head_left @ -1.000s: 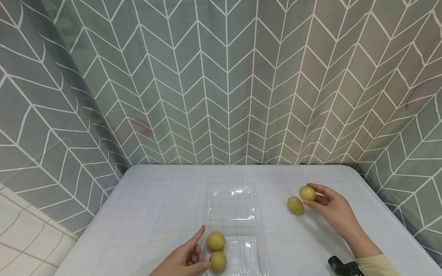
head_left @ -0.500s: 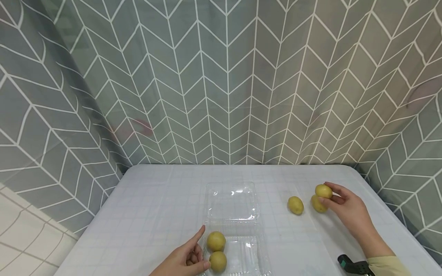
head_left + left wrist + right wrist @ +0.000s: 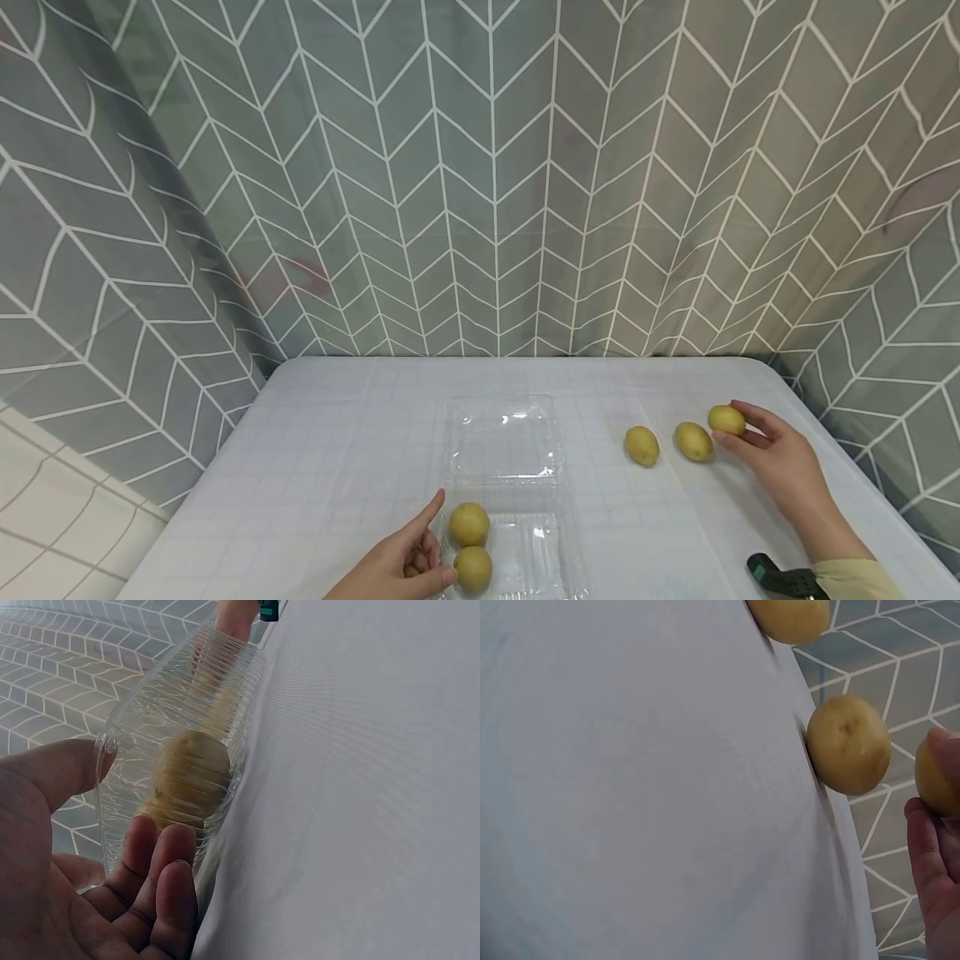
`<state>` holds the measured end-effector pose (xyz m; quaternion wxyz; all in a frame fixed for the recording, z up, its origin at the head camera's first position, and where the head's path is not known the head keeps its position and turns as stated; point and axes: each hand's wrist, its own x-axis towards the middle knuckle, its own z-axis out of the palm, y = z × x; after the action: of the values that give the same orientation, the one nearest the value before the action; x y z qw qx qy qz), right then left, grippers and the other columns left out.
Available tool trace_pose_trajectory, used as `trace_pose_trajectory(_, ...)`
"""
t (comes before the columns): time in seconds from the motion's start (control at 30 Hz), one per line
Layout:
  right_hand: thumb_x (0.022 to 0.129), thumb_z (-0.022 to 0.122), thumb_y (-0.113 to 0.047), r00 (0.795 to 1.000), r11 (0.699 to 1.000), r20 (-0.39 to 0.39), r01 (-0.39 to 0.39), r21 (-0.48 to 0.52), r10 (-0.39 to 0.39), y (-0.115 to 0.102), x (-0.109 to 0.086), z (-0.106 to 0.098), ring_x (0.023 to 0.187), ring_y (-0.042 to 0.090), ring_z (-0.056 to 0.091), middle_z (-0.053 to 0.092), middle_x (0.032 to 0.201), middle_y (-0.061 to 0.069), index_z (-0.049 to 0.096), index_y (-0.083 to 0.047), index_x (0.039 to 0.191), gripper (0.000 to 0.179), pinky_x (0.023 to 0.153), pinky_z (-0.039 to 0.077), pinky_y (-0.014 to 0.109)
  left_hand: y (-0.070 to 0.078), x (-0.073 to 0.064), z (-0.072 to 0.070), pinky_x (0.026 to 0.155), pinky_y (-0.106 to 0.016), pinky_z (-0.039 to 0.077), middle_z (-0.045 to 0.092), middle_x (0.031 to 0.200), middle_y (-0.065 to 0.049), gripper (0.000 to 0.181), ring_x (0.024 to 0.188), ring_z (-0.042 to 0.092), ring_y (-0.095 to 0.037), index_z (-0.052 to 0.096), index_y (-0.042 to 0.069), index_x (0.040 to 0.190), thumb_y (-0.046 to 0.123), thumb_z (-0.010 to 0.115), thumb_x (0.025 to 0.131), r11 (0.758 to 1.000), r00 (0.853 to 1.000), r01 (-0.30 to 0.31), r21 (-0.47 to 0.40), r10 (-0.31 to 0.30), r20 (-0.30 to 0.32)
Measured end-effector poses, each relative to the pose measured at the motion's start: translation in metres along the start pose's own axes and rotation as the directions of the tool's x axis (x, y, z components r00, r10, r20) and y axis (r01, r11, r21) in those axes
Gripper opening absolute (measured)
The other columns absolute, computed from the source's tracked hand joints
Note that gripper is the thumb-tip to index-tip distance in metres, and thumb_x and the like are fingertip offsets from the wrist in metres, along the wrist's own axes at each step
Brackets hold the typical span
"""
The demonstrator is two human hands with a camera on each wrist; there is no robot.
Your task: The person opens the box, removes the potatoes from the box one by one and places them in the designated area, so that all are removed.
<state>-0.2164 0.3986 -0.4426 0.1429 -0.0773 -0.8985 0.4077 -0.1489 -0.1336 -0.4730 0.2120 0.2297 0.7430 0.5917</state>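
Observation:
My right hand (image 3: 780, 458) pinches a small yellow potato (image 3: 726, 419) between thumb and fingertips at the right side of the table. In the right wrist view that potato (image 3: 939, 780) appears raised off the cloth. Just left of it lies another potato (image 3: 693, 442), and farther left a third potato (image 3: 642, 447). My left hand (image 3: 401, 554) grips the left rim of a clear plastic clamshell box (image 3: 525, 550); the left wrist view shows the thumb (image 3: 75, 769) on the rim and fingertips by the wall. Inside the box's left side sit two potatoes, one behind (image 3: 469, 524), one in front (image 3: 473, 569).
The box's lid (image 3: 502, 437) lies folded back, away from me. A white cloth covers the table (image 3: 337, 450). Patterned curtains (image 3: 465, 183) hang behind and beside it. A black strap device (image 3: 783, 577) is at my right wrist.
My right hand has moved rightward with its potato, uncovering the middle potato that it hid before. The left hand and the box have stayed in place.

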Motion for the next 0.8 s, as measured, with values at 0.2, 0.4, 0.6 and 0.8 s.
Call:
trace_pose_trajectory(0.2, 0.087, 0.074, -0.047, 1.000, 0.999, 0.000, -0.015, -0.038, 0.015, 0.013, 0.003, -0.004, 0.088, -0.022, 0.044, 0.047, 0.142, 0.027, 0.045, -0.003, 0.147, 0.080, 0.067, 0.042, 0.007, -0.002, 0.000, 0.000, 0.063, -0.018, 0.049, 0.056, 0.093, -0.004, 0.085, 0.071, 0.053, -0.003, 0.012, 0.004, 0.158, 0.022, 0.068, 0.096, 1.000, 1.000, 0.004, -0.007, -0.004, 0.002)
trace_pose_trajectory(0.4, 0.090, 0.068, -0.052, 0.997, 0.992, 0.031, -0.069, -0.105, 0.073, 0.022, 0.003, -0.009, 0.119, 0.040, 0.056, 0.043, 0.145, 0.027, 0.040, -0.003, 0.150, 0.082, 0.072, 0.045, 0.020, -0.001, 0.000, 0.000, 0.063, -0.018, 0.049, 0.056, 0.093, -0.004, 0.085, 0.071, 0.053, -0.003, 0.012, 0.004, 0.158, 0.022, 0.068, 0.096, 1.000, 1.000, 0.002, -0.003, -0.002, 0.003)
trace_pose_trajectory(0.6, 0.089, 0.070, -0.052, 0.995, 0.992, 0.025, -0.093, -0.080, 0.095, 0.032, 0.002, -0.011, 0.091, -0.011, 0.055, 0.044, 0.142, 0.027, 0.044, -0.002, 0.147, 0.081, 0.066, 0.040, 0.015, 0.000, -0.001, 0.000, 0.063, -0.018, 0.049, 0.056, 0.092, -0.004, 0.085, 0.071, 0.053, -0.003, 0.012, 0.003, 0.158, 0.022, 0.068, 0.096, 1.000, 1.000, 0.003, 0.004, -0.003, 0.002)
trace_pose_trajectory(0.8, 0.089, 0.071, -0.049, 0.998, 0.995, 0.007, -0.069, -0.077, 0.070, 0.042, 0.003, -0.009, 0.081, -0.025, 0.036, 0.049, 0.138, 0.028, 0.047, 0.001, 0.144, 0.078, 0.064, 0.039, 0.007, 0.000, -0.001, 0.000, 0.064, -0.018, 0.049, 0.056, 0.092, -0.003, 0.085, 0.071, 0.053, -0.003, 0.013, 0.004, 0.158, 0.023, 0.068, 0.096, 1.000, 1.000, 0.001, 0.013, -0.001, -0.002)
